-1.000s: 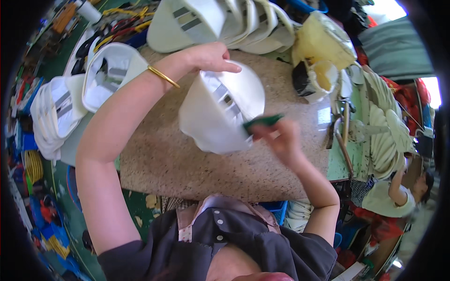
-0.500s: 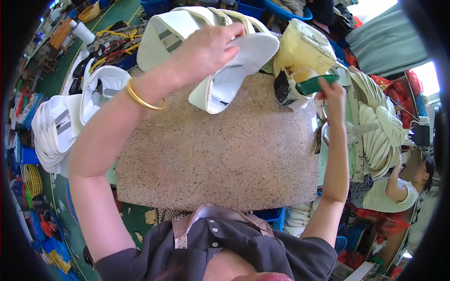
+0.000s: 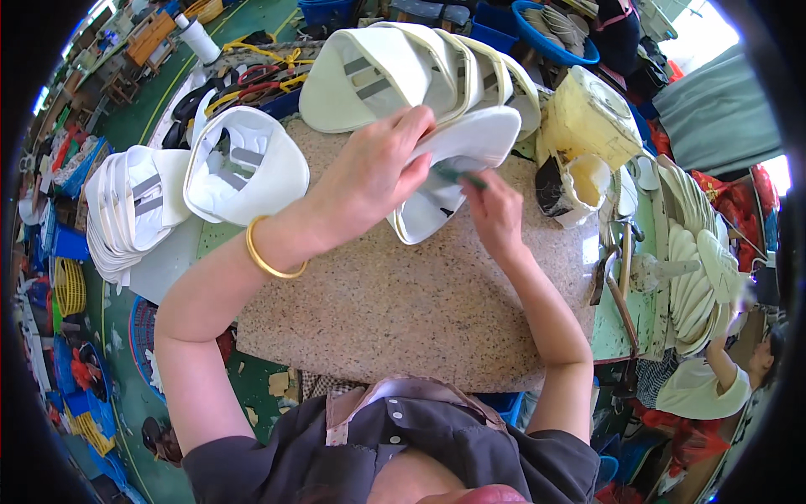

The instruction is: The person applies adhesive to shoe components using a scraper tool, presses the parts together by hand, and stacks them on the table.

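Head view showed the white piece (image 3: 483,133) tilted over the far part of the speckled bench (image 3: 353,311), its opening toward the right; whether its lower edge touched the bench could not be told. The left hand (image 3: 369,172) pinched its rim between thumb and fingers, while the right hand (image 3: 497,210) was closed round a green tool (image 3: 475,180) whose blurred end lay at the opening. With the piece gripped at one edge only, a hard push of the tool could have twisted it loose or bent the rim. A slip could have run the tool into the left fingers close by. Behind stood a row of similar white pieces (image 3: 361,76), which a careless swing could have knocked. Farther right, an open pot (image 3: 586,181) sat beside a yellowish tub (image 3: 592,113); a wide right-hand reach could have tipped it.
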A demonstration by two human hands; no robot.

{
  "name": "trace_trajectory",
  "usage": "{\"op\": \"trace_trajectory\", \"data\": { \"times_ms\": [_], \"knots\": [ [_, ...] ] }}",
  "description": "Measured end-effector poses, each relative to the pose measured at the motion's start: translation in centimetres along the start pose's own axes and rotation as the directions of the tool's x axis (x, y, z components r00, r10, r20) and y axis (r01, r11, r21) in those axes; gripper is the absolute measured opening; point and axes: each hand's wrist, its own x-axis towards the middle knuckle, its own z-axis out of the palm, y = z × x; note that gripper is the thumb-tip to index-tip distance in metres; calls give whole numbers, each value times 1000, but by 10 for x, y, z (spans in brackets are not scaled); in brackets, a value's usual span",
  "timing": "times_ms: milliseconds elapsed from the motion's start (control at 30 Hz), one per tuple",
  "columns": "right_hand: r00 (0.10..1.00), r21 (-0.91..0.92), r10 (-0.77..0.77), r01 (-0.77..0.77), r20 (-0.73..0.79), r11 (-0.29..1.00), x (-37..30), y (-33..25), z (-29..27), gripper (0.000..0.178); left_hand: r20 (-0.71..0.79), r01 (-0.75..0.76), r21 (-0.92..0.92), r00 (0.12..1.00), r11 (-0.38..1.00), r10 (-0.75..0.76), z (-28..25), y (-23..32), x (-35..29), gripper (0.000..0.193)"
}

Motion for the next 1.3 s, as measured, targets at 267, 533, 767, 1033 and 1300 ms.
{"op": "trace_trajectory", "data": {
  "times_ms": [267,533,767,1033,1300],
  "knots": [
    [948,64,-285,278,144,958,-15,-38,-14,10,-175,258,-125,945,958,-277,-23,2,-87,15],
    [906,223,-258,189,335,956,-64,-104,16,13,-206,392,105,908,914,-366,-22,6,-207,42],
    [938,78,-213,199,272,977,-52,-106,30,15,-323,584,-446,602,678,-730,-36,-6,-238,31],
    [917,161,-98,38,386,986,-34,-130,54,6,-191,649,-447,603,615,-775,-38,-10,-252,29],
    [897,90,-220,200,383,976,-61,-126,24,5,-341,609,-243,675,755,-654,-40,-11,-228,39]
  ]
}}
